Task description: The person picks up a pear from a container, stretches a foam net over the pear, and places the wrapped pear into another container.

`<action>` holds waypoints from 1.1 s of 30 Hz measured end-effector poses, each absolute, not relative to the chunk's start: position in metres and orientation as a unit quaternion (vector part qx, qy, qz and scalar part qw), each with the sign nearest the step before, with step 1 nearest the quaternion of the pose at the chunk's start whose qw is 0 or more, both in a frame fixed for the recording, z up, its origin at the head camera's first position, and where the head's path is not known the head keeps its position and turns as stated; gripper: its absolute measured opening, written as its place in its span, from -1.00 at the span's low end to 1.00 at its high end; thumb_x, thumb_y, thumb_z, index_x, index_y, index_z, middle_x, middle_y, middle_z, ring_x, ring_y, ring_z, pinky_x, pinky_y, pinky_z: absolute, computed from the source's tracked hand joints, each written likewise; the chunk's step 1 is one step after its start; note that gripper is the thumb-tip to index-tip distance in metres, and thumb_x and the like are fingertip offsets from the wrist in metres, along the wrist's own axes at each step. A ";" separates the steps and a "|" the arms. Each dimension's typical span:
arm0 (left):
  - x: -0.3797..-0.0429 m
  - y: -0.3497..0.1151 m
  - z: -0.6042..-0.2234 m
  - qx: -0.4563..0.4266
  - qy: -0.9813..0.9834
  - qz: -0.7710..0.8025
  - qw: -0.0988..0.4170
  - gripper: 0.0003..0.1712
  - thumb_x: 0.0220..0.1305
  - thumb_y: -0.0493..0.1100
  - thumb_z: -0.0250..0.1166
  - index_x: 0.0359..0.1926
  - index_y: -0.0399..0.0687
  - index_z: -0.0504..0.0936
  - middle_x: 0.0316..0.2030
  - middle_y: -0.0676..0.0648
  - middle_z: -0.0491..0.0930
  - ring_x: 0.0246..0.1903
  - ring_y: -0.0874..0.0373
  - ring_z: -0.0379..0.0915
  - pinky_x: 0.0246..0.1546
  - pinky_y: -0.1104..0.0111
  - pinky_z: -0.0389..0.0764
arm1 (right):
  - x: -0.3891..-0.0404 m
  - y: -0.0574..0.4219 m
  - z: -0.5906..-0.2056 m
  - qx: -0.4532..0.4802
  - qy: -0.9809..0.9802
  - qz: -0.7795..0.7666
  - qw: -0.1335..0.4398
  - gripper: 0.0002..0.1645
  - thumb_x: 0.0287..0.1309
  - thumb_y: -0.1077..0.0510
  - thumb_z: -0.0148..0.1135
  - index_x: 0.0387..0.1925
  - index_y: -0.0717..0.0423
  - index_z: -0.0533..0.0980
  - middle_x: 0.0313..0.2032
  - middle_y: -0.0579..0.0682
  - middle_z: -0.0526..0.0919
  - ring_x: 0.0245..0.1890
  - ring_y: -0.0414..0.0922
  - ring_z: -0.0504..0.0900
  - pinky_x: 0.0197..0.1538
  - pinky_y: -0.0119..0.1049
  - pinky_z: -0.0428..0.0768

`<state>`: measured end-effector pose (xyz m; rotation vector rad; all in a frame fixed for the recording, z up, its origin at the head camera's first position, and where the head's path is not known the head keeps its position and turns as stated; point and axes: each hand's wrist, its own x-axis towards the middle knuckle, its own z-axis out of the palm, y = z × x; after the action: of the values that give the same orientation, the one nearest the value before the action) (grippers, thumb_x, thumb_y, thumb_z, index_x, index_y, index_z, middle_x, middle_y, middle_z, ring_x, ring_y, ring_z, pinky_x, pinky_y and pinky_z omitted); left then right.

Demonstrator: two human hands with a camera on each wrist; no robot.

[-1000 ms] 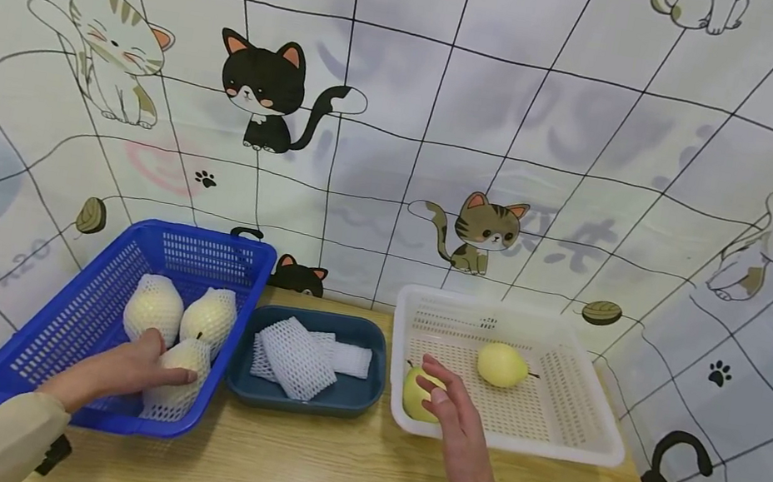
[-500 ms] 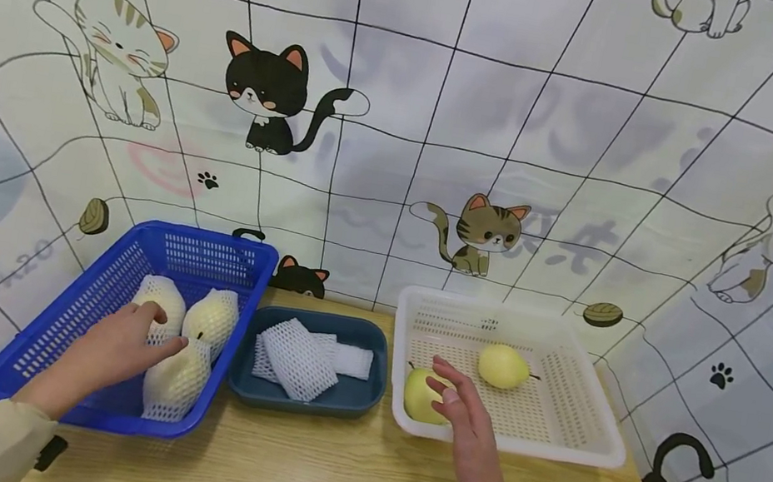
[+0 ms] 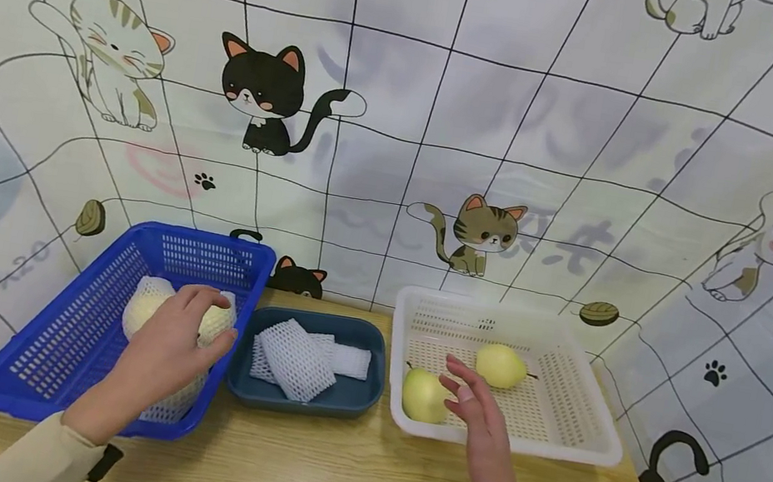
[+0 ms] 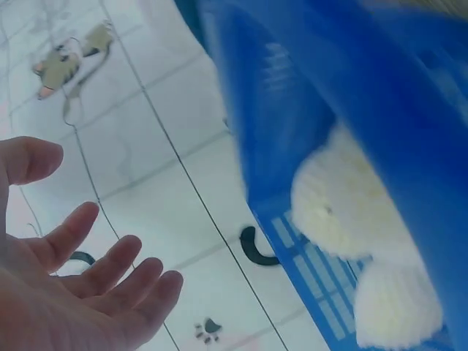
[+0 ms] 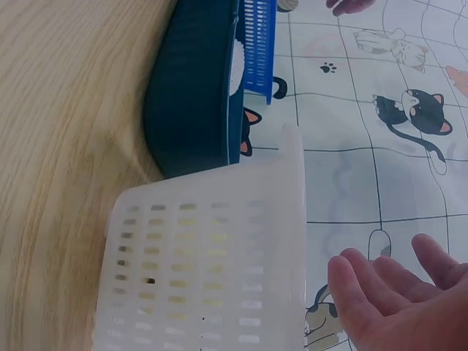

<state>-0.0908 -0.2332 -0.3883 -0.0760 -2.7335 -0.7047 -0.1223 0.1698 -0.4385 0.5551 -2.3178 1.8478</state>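
My left hand (image 3: 160, 348) hovers over the blue basket (image 3: 52, 314) with its fingers loosely bent and nothing in them; the left wrist view shows the same hand (image 4: 88, 285) with fingers spread. Below it, partly hidden by the hand, lie three pears (image 3: 143, 309) in white foam net sleeves. In the white basket (image 3: 550, 451) are two bare yellow-green pears: one pear (image 3: 422, 397) at the front left corner, another pear (image 3: 501, 366) further back. Above that basket's front rim my right hand (image 3: 486, 451) is held up, fingers apart and holding nothing.
Between the two baskets stands a dark teal tray (image 3: 299, 407) with several white foam net sleeves (image 3: 297, 362) in it. All three containers rest on a wooden table (image 3: 320, 467) against a cat-patterned cloth (image 3: 378, 147).
My left hand has let go of the front netted pear, lifted off it and moved up and to the right. The right hand has drifted slightly right.
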 end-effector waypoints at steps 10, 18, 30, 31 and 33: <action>-0.094 -0.196 -0.400 -0.057 -0.933 -0.302 0.188 -0.57 0.30 -0.18 0.40 0.14 -0.26 0.58 0.17 -0.29 0.54 0.19 -0.25 0.49 0.15 -0.15 0.52 | -0.127 0.177 -0.441 0.177 -0.774 0.603 0.078 -0.52 0.66 0.14 -0.24 0.34 0.31 0.40 0.43 0.21 0.37 0.28 -0.05 0.54 0.14 -0.29 0.60; -0.094 -0.173 -0.422 -0.041 -0.919 -0.354 0.169 -0.61 0.30 -0.19 0.40 0.11 -0.19 0.58 0.17 -0.23 0.54 0.20 -0.20 0.49 0.16 -0.12 0.51 | -0.132 0.182 -0.443 0.170 -0.787 0.587 0.090 -0.52 0.66 0.13 -0.23 0.35 0.26 0.42 0.43 0.19 0.38 0.27 -0.09 0.53 0.15 -0.27 0.58; -0.091 -0.162 -0.449 -0.006 -0.900 -0.401 0.168 -0.66 0.31 -0.18 0.40 0.08 -0.09 0.62 0.14 -0.14 0.57 0.18 -0.09 0.51 0.11 -0.03 0.53 | -0.142 0.187 -0.440 0.135 -0.835 0.529 0.062 -0.48 0.65 -0.05 -0.11 0.41 0.12 0.40 0.41 0.09 0.44 0.36 0.06 0.45 0.30 -0.10 0.50; -0.091 -0.161 -0.451 -0.005 -0.899 -0.404 0.171 -0.67 0.30 -0.19 0.41 0.07 -0.08 0.62 0.13 -0.13 0.58 0.17 -0.07 0.51 0.11 -0.03 0.52 | -0.143 0.187 -0.440 0.131 -0.839 0.525 0.055 -0.47 0.64 -0.07 -0.09 0.41 0.10 0.39 0.41 0.10 0.44 0.38 0.09 0.44 0.33 0.00 0.46; -0.090 -0.160 -0.453 -0.001 -0.898 -0.406 0.170 -0.67 0.30 -0.18 0.41 0.07 -0.07 0.63 0.13 -0.12 0.58 0.18 -0.06 0.51 0.12 -0.02 0.52 | -0.146 0.187 -0.438 0.123 -0.845 0.518 0.041 -0.44 0.62 -0.12 -0.06 0.42 0.07 0.38 0.42 0.11 0.43 0.40 0.13 0.41 0.37 0.18 0.38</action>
<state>-0.0902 -0.1602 -0.4534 -0.0028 -2.5515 -1.1531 -0.1455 0.1868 -0.4384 0.3772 -2.5892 1.5872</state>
